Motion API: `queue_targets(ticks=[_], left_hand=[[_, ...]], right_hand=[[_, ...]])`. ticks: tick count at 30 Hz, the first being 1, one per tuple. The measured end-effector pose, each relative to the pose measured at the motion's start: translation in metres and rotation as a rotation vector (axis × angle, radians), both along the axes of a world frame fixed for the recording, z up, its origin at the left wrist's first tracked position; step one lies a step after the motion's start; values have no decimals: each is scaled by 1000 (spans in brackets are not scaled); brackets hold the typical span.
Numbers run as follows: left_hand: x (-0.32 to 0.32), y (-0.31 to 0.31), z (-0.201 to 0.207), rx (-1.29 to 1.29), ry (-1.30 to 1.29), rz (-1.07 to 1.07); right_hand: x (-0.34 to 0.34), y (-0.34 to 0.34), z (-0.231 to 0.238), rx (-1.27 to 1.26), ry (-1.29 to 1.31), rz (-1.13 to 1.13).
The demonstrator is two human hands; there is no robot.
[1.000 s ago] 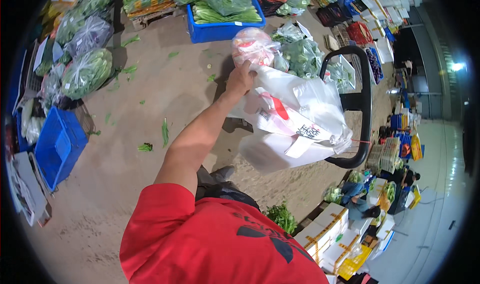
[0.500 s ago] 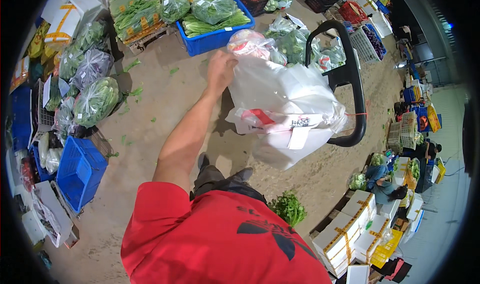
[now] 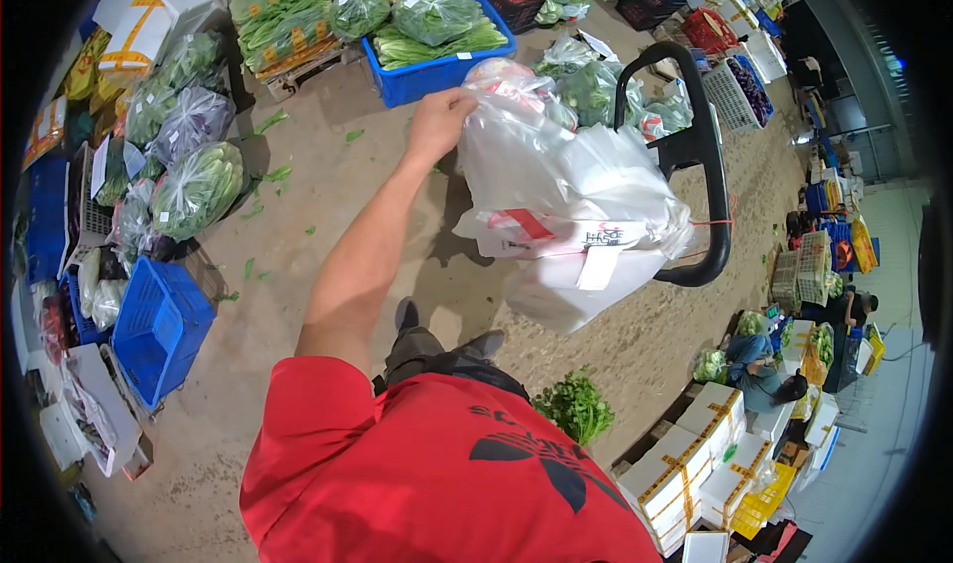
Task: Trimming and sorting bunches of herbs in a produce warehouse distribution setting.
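Note:
My left hand point(image 3: 440, 124) reaches forward, its fingers closed in a pinch at the upper left edge of a stack of white plastic bags point(image 3: 561, 181). The bags are thin and translucent, with red and black print and a white paper tag point(image 3: 598, 266). They hang from the black cart handle point(image 3: 706, 166), gathered at their right end and tied to it by a thin red string point(image 3: 710, 222). My right hand is not in view.
Bagged greens point(image 3: 596, 91) lie beyond the handle. A blue crate point(image 3: 422, 83) of leafy vegetables stands ahead. At left are more bagged vegetables point(image 3: 199, 191) and a blue crate point(image 3: 164, 335). Loose greens point(image 3: 574, 407) lie near my feet; white foam boxes point(image 3: 685, 464) and people are at right.
My left hand stays pinched on the bag edge and has moved slightly. The bags' upper part looks a little more bunched. The view has shifted slightly.

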State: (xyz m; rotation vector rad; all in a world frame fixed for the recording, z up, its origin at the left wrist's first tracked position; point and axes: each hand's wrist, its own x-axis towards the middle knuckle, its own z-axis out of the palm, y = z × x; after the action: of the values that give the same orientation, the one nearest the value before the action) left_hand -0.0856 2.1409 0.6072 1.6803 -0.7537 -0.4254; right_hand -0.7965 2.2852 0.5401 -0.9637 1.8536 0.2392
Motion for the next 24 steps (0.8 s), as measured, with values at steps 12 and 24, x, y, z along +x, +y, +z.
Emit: queue_targets(ticks=[12,24], left_hand=[[1,3,19,-277,555,-248],[-43,-1,22,-336,211,-262]], right_hand=[[8,7,-31,38,-181,37],[58,1,1,-26,-35,44]])
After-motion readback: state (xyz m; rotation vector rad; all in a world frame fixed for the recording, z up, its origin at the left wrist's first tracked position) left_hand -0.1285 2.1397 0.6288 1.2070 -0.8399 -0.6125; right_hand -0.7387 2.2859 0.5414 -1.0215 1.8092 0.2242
